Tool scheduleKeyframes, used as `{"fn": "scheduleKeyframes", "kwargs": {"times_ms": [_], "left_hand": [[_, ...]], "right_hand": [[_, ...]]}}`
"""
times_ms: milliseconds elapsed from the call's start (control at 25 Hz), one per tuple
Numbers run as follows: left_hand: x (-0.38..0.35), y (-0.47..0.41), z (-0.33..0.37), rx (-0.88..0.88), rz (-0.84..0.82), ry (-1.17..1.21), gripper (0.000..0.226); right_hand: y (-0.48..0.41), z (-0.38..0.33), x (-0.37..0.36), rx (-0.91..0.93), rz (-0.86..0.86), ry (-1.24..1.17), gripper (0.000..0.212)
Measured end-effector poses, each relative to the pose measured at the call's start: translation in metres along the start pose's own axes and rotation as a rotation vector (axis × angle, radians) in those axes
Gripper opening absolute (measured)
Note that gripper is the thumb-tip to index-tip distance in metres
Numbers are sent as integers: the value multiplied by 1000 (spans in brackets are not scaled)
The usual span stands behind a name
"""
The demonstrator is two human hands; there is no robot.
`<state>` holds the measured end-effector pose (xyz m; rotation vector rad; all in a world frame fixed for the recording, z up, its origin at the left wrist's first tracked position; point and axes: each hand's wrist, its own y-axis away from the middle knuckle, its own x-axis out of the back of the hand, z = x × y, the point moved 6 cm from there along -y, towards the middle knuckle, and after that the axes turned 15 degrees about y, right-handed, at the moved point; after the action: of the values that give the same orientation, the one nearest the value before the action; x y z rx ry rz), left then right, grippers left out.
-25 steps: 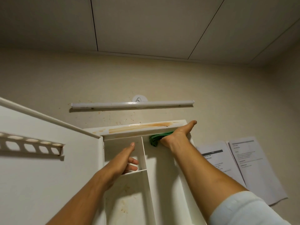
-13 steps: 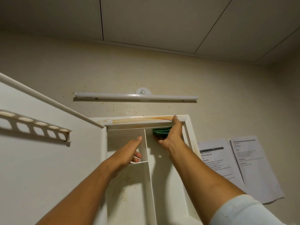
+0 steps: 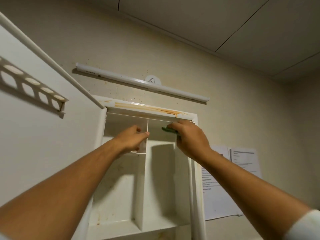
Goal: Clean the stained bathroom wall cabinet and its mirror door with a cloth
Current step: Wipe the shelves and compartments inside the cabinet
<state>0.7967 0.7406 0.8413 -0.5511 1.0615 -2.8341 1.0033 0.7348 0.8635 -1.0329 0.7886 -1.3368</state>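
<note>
Since half a second ago, your right hand (image 3: 188, 135) has dropped away from the cabinet's top edge. Its thumb was stretched up onto the rim then; now the whole hand sits below it, inside the upper right compartment. The orange stain (image 3: 147, 107) along the top edge looks the same as before. Your left hand (image 3: 133, 137) has kept its place at the divider (image 3: 147, 125).

The green cloth (image 3: 168, 129) is bunched under your right hand's curled fingers. Only a small fold shows, poking out to the left of the knuckles, just under the top panel and to the right of the divider. Whether it touches the back wall, you cannot tell.

Your left hand holds the divider, with the thumb against its front edge and the fingers curled into the upper left compartment.

The cabinet (image 3: 164, 179) hangs with its door (image 3: 43, 135) swung wide to the left, showing a holed rack (image 3: 34, 87) on its inner face. A light bar (image 3: 142, 82) runs above the cabinet, and papers (image 3: 242, 163) are stuck to the wall on the right.
</note>
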Motion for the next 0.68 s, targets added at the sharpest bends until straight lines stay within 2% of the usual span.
{"fn": "scheduleKeyframes", "kwargs": {"times_ms": [40,80,120,200,240,360,440,560,680], "left_hand": [[-3,-4,-1,-34,35,50,46],[-5,-9,-2,-70,79,86,44],[-4,-12,-5,-102,123,102,44],[-3,-17,-11,-147,188,119,48],[-2,-19,-12,-160,201,115,50],[-1,-19,-13,-187,214,80,53],[-2,-19,-13,-202,221,36,54],[-2,-18,-13,-198,236,13,55],[0,-19,-13,-195,238,-44,58]], "right_hand": [[-3,-10,-8,255,-26,248,37],[-3,-17,-20,427,-90,413,30],[0,-23,-32,498,-188,526,25],[20,-29,-59,471,-382,665,19],[38,-37,-69,464,-470,678,19],[68,-43,-71,656,-723,601,22],[33,-21,-58,712,-746,644,21],[-26,-1,-54,556,-637,695,21],[-2,-20,-62,469,-568,619,28]]}}
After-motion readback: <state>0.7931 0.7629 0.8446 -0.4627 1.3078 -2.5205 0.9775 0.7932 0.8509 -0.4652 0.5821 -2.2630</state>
